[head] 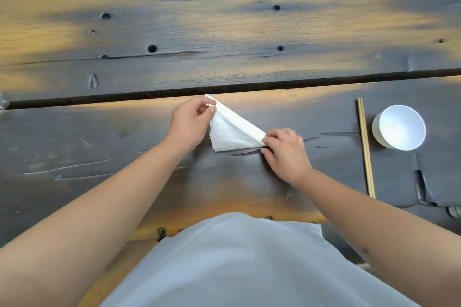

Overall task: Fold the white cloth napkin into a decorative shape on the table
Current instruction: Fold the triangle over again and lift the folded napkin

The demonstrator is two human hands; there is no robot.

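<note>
The white cloth napkin (230, 131) lies folded into a small triangle on the dark wooden table (224, 32), just in front of me. My left hand (190, 123) pinches the napkin's far top corner between thumb and fingers, lifting that tip slightly. At the near right corner, my right hand (284, 151) grips the napkin with its fingertips against the table. The napkin's bottom edge rests on the wood between the two hands.
A pair of wooden chopsticks (365, 147) lies lengthwise to the right of my right hand. Beyond them stands a white bowl (398, 127). A dark gap (124, 97) between planks runs across the table just behind the napkin. My white apron (237, 262) fills the bottom.
</note>
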